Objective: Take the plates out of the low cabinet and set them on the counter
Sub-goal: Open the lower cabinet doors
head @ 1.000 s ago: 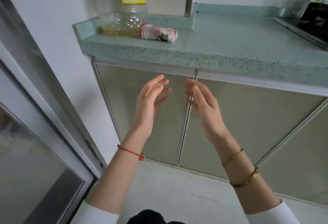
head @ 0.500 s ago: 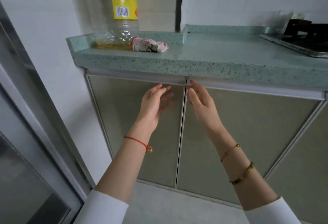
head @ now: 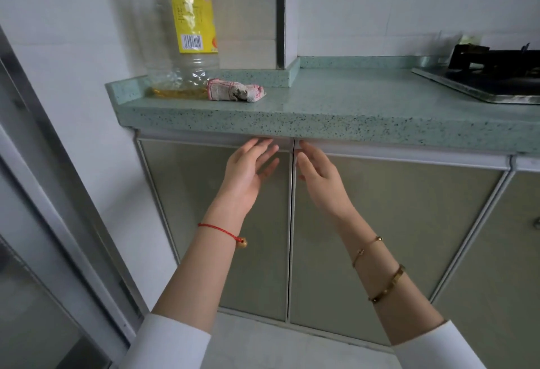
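both hands (head: 292, 175) reach the shut cabinet doors' (head: 292, 222) top rail.

low cabinet (head: 409, 222) filling 6 o'clock, pale olive frosted doors in silver frames, both shut, speckled green counter (head: 350, 97) at 12 o'clock of it, front edge overhanging door tops

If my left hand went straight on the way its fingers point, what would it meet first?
Probably the pale rail atop the left cabinet door, just under the counter; the left hand looks nearly there, depth unclear.
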A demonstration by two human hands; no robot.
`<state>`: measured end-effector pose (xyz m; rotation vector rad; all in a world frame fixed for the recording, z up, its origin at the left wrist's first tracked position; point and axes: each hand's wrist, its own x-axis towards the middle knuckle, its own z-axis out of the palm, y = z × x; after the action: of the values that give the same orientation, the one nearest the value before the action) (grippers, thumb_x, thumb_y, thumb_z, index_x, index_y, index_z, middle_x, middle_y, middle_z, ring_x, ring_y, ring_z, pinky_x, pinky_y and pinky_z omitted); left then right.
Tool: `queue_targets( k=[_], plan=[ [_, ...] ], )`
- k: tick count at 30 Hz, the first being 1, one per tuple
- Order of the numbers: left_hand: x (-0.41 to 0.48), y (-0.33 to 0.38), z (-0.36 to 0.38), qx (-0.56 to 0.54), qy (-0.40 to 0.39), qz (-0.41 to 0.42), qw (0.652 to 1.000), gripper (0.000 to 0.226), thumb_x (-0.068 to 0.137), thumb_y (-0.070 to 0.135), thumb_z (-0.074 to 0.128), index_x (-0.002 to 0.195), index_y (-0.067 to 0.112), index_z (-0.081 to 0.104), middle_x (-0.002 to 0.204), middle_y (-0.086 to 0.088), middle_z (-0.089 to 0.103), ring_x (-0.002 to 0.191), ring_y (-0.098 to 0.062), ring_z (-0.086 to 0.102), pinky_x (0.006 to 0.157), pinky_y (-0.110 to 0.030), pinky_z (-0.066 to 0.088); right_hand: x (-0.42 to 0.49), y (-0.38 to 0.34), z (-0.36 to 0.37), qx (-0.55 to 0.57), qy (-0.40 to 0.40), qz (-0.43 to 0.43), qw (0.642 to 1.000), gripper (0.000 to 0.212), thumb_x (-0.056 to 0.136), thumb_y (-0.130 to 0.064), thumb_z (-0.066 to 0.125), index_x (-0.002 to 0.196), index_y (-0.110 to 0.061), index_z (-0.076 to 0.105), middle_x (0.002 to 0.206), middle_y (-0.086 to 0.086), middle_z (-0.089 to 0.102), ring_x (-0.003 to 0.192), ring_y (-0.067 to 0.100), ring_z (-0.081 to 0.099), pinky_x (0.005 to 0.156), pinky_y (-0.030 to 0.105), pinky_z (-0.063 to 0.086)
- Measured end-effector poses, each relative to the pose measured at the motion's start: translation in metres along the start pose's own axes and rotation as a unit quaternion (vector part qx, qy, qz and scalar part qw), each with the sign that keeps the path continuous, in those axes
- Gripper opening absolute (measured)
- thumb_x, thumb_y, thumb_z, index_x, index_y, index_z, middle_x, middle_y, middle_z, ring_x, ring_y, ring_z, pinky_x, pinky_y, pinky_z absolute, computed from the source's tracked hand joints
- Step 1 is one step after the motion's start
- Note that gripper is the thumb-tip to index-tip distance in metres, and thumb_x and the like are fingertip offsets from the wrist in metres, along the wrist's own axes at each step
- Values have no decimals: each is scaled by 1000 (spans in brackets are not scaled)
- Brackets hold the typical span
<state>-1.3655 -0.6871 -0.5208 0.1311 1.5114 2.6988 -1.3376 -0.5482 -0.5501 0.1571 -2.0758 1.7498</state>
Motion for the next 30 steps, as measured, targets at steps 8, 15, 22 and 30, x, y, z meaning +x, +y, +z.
queue_targets(
  k=[8, 15, 22, 30],
  plan=[
    [-19, 5, -4, -15, -28, -12, 999, 57, 94, -9, 51, 147, 3, 35, 129, -9, 59, 111, -17, 58, 94, -31, 53, -13, -1, -2, -23, 8, -17, 1000, 39, 101, -28, 47, 139, -19, 48, 138, 0, 54, 125, 11, 53, 109, 42, 44],
    [-69, 22, -48, 25, -59, 10, 998, 48, 91, -6, 58, 138, 0, 50, 133, -14, 62, 110, -15, 62, 90, -28, 52, -45, -11, 18, -19, -45, -135, 990, 36, 99, -20, 53, 135, -24, 55, 117, -6, 67, 97, 9, 63, 83, 19, 50],
    [-108, 34, -87, 40, -103, 41, 993, 37, 93, -2, 55, 127, 9, 65, 128, -9, 68, 103, -8, 66, 86, -24, 47, -78, -19, 57, 44, -45, -223, 973, 26, 98, -19, 56, 124, -22, 59, 74, -15, 53, 59, 4, 47, 57, 17, 38],
    [-159, 38, -112, 181, -16, 186, 966, 54, 86, 11, 68, 138, 18, 54, 131, -5, 65, 126, -21, 58, 105, -32, 47, -102, -37, 95, 117, -123, -245, 955, 24, 88, -24, 70, 111, -24, 63, 107, 6, 67, 90, 19, 68, 78, 32, 55]
  ],
)
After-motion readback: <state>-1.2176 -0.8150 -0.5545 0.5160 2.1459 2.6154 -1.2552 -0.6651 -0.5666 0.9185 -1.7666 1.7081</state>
